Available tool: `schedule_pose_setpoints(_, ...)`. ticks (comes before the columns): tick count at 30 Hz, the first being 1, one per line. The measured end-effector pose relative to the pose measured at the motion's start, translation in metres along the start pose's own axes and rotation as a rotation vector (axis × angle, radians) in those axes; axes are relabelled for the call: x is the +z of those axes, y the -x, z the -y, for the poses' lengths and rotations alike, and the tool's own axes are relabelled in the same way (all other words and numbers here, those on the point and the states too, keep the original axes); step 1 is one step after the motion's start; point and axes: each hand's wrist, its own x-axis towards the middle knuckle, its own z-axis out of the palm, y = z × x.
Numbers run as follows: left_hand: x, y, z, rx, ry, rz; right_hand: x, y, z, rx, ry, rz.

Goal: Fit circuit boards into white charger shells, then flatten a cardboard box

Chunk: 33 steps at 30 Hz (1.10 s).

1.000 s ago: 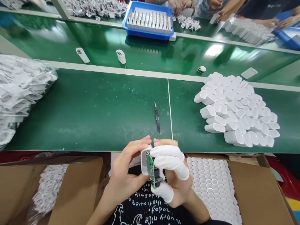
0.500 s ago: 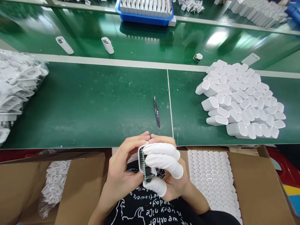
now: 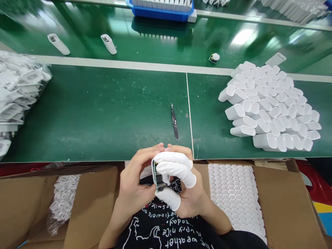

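My left hand (image 3: 135,176), bare, is closed around a white plastic housing (image 3: 153,165) in front of the table edge, its open side turned to the right. At that opening a green circuit board (image 3: 156,177) with dark parts shows, and how deep it sits I cannot tell. My right hand (image 3: 178,180) wears white finger covers on several fingers and the thumb, and pinches the board from the right. Those fingers hide part of the board and housing. Beyond both hands, black tweezers (image 3: 174,122) lie on the green table (image 3: 116,110).
White housings (image 3: 272,107) are piled at right. A bag of white parts (image 3: 23,90) lies left. Two housings, a small board (image 3: 214,57) and a blue tray (image 3: 160,14) are farther back. Open cartons flank my body, the right one holding rows of white pieces (image 3: 236,197).
Both hands have shifted slightly left and up in view with the housing and board. The board looks closer against the housing's opening. The camera view has moved a little.
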Motion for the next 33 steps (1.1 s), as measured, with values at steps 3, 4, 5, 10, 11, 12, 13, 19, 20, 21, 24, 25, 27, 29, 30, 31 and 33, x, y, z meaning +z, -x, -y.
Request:
schedule_pose_setpoints(3,0.002,0.0,0.005,0.025,-0.026,-0.039,0.002,0.005,-0.001,0.049,-0.003,0.017)
schedule_pose_setpoints(4,0.003,0.0,0.007,0.043,-0.033,-0.061,0.003,0.007,-0.001,0.08,-0.029,0.027)
schedule_pose_setpoints(5,0.004,0.0,0.01,0.071,-0.043,-0.086,0.004,0.009,-0.002,0.129,-0.077,0.032)
schedule_pose_setpoints(10,0.011,-0.002,0.029,0.335,-0.114,-0.175,0.009,0.015,-0.006,0.526,-0.53,0.057)
schedule_pose_setpoints(11,0.011,-0.002,0.032,0.38,-0.13,-0.183,0.01,0.014,-0.007,0.575,-0.623,0.076)
schedule_pose_setpoints(12,0.012,-0.003,0.035,0.412,-0.15,-0.189,0.01,0.013,-0.008,0.614,-0.707,0.092)
schedule_pose_setpoints(13,0.012,-0.003,0.037,0.435,-0.172,-0.19,0.01,0.011,-0.009,0.645,-0.775,0.092)
schedule_pose_setpoints(19,0.012,-0.006,0.034,0.474,-0.295,-0.182,0.008,-0.002,-0.012,0.738,-0.797,-0.001)
schedule_pose_setpoints(20,0.012,-0.007,0.032,0.477,-0.306,-0.192,0.009,-0.002,-0.013,0.736,-0.786,0.005)
schedule_pose_setpoints(21,0.013,-0.007,0.031,0.472,-0.31,-0.204,0.009,-0.002,-0.014,0.728,-0.773,0.022)
schedule_pose_setpoints(24,0.016,-0.007,0.031,0.396,-0.276,-0.25,0.009,0.002,-0.017,0.647,-0.634,0.073)
schedule_pose_setpoints(25,0.017,-0.007,0.031,0.364,-0.256,-0.275,0.009,0.004,-0.017,0.591,-0.537,0.054)
schedule_pose_setpoints(27,0.021,-0.006,0.032,0.314,-0.222,-0.336,0.008,0.007,-0.016,0.434,-0.305,-0.02)
schedule_pose_setpoints(29,0.025,-0.006,0.032,0.282,-0.198,-0.399,0.008,0.009,-0.015,0.259,-0.099,-0.073)
schedule_pose_setpoints(30,0.028,-0.005,0.032,0.273,-0.194,-0.431,0.008,0.01,-0.014,0.186,-0.021,-0.081)
schedule_pose_setpoints(31,0.031,-0.005,0.032,0.268,-0.197,-0.463,0.009,0.01,-0.013,0.127,0.036,-0.083)
schedule_pose_setpoints(33,0.037,-0.006,0.031,0.279,-0.218,-0.527,0.011,0.01,-0.012,0.046,0.113,-0.099)
